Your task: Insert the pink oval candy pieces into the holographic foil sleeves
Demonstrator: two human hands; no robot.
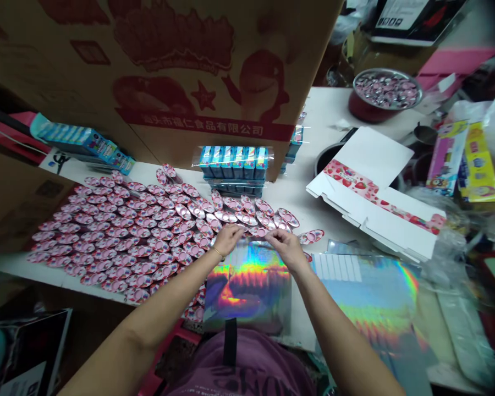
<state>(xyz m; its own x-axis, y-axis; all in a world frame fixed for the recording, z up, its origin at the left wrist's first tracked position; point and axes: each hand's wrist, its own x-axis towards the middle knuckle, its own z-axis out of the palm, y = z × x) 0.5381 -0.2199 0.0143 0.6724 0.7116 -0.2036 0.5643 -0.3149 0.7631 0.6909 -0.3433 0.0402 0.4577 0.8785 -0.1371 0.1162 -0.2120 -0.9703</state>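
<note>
My left hand (pixel 230 240) is closed in a pinch at the far edge of a shiny rainbow holographic sheet (pixel 251 297). Opposite it, my right hand (pixel 287 247) has its fingertips pinched together too. Between the two hands sits a pink oval-topped pack (pixel 256 231), and my fingertips are close to its ends. What the fingers pinch is too small to make out. Many similar pink and red oval packs (pixel 144 220) stand crowded on the table to the left and just beyond my hands. One oval pack (pixel 312 237) lies apart, right of my right hand.
A large brown carton (pixel 169 99) walls off the back. Blue small-box bundles (pixel 234 165) stand before it. On the right are a second holographic sheet (pixel 363 297), an opened white strawberry-print box (pixel 367 192), and a metal bowl (pixel 385 93) of small pink pieces.
</note>
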